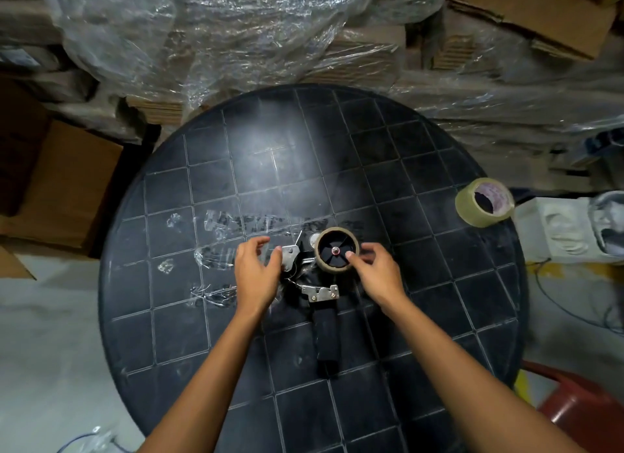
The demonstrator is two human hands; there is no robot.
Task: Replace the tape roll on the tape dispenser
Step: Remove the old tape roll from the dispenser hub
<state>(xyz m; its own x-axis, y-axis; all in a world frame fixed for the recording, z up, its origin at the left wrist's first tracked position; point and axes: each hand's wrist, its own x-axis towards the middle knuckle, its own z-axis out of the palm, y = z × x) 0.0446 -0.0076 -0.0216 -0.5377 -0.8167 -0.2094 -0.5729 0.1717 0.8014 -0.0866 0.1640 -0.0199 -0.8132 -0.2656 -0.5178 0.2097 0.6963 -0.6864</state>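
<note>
Tape dispenser (317, 283) lay on its side at the centre of the round dark surface (422, 317), handle pointing toward the person. An empty cardboard core (337, 268) sat on the dispenser's black hub; no tape showed on it. The fresh tape roll (485, 202) stood tilted at the far right edge of the surface, well apart from the dispenser and both hands.

Right hand (378, 273) was at the near right rim of the core, thumb tip on its top edge, fingers curled loosely beside it; not yet closed round it. Left hand (258, 270) was spread and empty, fingertips just beside the metal plate at the dispenser's left end, apparently about to steady the frame. Contact there could not be confirmed.

Step judged: removal of the spent core, at its outset. Replacement not begun.

Next move would call for a firm pinch across the core wall and a straight pull off the hub, with the left hand pressing the frame down so that it does not lift. Scraps of old tape stuck to the surface left of the dispenser could snag.
</note>
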